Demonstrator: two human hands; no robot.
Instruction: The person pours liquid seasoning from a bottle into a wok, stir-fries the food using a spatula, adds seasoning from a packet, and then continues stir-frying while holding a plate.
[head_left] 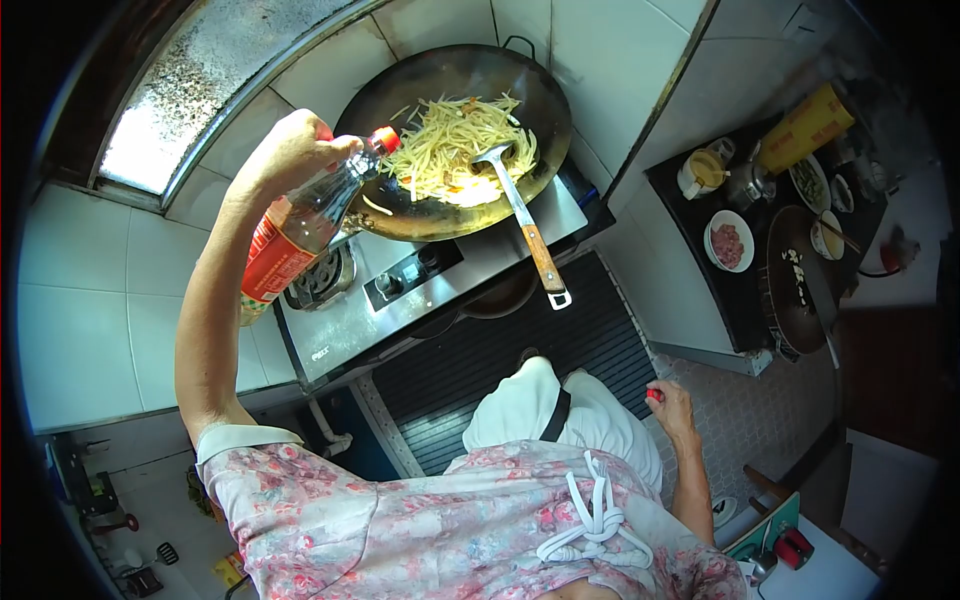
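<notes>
My left hand (305, 150) is wrapped round the neck of a clear bottle (290, 240) with a red label, tilted with its red mouth at the left rim of a large wok (400, 100). Shredded pale yellow food (455, 145) lies in the wok. A spatula (530, 235) with a wooden handle rests in it, the handle sticking out over the front rim. Low beside my body, my right hand (672, 402) is closed on a small red cap (655, 395).
The wok sits on a steel gas stove (415, 285) with a second burner at the left. On a dark counter (690, 240) at the right are a bowl of pink meat (728, 241), a cup (703, 173) and a round board (790, 290) with chopped pieces and a knife.
</notes>
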